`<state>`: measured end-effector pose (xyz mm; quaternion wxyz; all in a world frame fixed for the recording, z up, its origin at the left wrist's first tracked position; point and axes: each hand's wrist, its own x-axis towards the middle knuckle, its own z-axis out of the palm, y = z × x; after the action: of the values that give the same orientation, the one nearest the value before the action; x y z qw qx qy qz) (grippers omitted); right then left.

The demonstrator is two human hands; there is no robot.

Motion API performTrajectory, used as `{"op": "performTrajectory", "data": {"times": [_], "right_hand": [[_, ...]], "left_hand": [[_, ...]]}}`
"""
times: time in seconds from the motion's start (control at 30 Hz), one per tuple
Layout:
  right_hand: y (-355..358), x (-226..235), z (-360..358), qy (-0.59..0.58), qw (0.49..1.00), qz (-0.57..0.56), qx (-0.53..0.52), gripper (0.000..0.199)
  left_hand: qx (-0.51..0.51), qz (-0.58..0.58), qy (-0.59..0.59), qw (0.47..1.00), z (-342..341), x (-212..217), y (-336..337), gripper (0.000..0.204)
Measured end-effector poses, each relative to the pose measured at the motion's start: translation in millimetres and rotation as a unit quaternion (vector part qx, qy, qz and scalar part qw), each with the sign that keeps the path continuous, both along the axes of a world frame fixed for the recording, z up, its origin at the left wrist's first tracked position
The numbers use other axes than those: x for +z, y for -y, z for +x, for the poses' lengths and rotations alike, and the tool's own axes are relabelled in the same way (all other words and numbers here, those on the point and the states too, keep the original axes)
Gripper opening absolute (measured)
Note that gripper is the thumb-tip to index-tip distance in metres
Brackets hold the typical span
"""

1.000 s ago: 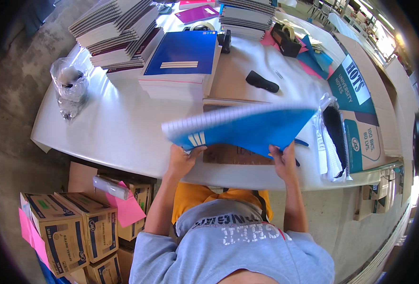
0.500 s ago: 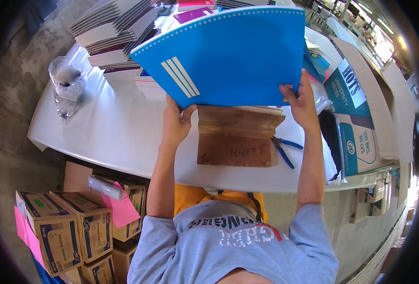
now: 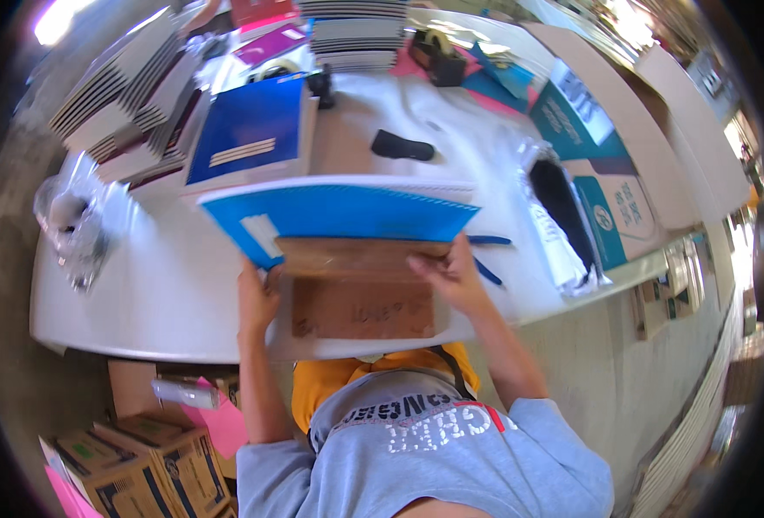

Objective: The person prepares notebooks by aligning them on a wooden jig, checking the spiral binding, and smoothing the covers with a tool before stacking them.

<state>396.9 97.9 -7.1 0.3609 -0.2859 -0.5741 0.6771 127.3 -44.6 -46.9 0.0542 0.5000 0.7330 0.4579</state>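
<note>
A notebook with a bright blue cover [image 3: 347, 211] stands tilted behind a brown wooden stand [image 3: 360, 306]. A row of punched holes runs along its far edge, and no coil shows in them. My left hand [image 3: 259, 298] grips its lower left corner, thumb on the cover. At the lower right corner, my right hand [image 3: 453, 276] holds it with the thumb lying over the stand's upper edge; its fingers are partly hidden. Just right of that hand, the blue handles of pliers [image 3: 490, 272] stick out. Motion blurs the picture somewhat.
A dark blue notebook pile [image 3: 252, 129] lies beyond my left hand, beside leaning stacks of spiral notebooks [image 3: 131, 104]. A black strip [image 3: 402, 145] and a tape dispenser [image 3: 438, 56] lie farther back. An open carton [image 3: 606, 198] and plastic-wrapped black coils [image 3: 563, 203] bound the right side.
Both hands have lowered the blue notebook toward me, from up in the air to the wooden stand. The head view has shifted, so the dark blue pile and black strip now show.
</note>
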Motion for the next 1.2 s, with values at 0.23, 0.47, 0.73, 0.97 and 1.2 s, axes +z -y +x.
{"op": "performTrajectory", "data": {"times": [0.23,0.47,0.73,0.97,1.2], "right_hand": [[-118.2,43.7,97.8,0.109,0.917,0.309,-0.229,0.023],[-196.8,-23.8,137.7,0.655,0.634,0.328,-0.249,0.044],[-194.0,-3.3,99.2,0.696,0.611,0.341,-0.16,0.039],[-221.2,-3.9,124.6,0.661,0.63,0.351,-0.208,0.023],[-193.5,56.9,125.0,0.655,0.612,0.377,-0.234,0.034]], "left_hand": [[0.168,0.116,-0.183,0.962,16.5,50.3,25.2,0.056],[-0.017,0.154,-0.318,0.936,131.5,149.0,-51.5,0.077],[0.049,0.196,-0.31,0.929,140.6,133.6,-103.8,0.063],[0.025,0.207,-0.318,0.925,141.0,128.0,-96.2,0.054],[0.061,0.197,-0.328,0.922,142.4,133.6,-98.6,0.049]]}}
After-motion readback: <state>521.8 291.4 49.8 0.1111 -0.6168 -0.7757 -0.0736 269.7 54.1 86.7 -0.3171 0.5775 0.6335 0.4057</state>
